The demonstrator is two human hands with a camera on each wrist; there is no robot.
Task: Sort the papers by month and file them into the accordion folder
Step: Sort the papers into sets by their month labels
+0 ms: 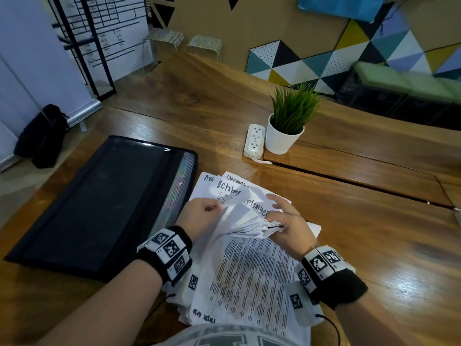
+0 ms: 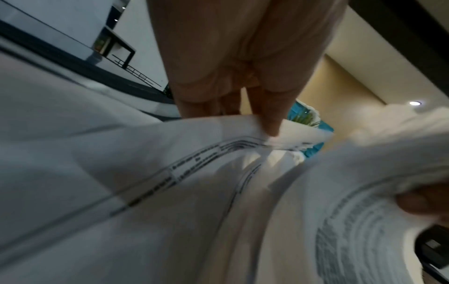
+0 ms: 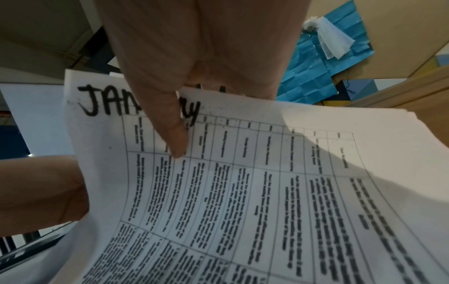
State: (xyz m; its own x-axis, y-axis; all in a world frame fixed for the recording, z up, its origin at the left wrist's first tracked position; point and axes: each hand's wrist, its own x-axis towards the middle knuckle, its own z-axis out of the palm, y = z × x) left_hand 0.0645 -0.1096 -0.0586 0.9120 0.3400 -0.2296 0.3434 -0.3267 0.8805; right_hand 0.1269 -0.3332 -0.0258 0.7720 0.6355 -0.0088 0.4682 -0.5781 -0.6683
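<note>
The right hand (image 1: 287,221) grips a curled bundle of papers (image 1: 249,226) by one edge, thumb on the underside where the right wrist view shows a sheet headed January (image 3: 136,103), fingers over the top. The left hand (image 1: 199,213) pinches a single sheet (image 2: 218,130) between thumb and fingertips, peeling it off the bundle.

Beneath both hands more printed pages (image 1: 249,278) lie flat on the wooden table (image 1: 349,233), and just beyond the fingers several sheets fan out with handwritten headings: October (image 1: 228,189), a partly covered September (image 1: 258,209), and December (image 1: 237,179) behind them.

The step in hand looks like leafing through to read each month. To do it well, it would help to lift one sheet at a time, keep the written heading turned up, and lay each onto its own month's pile without disturbing the fan.

The black accordion folder (image 1: 99,201) lies to the left, touching the papers' edge, its coloured pockets showing. Farther off stand a potted plant (image 1: 287,126) and a power strip (image 1: 254,141).
</note>
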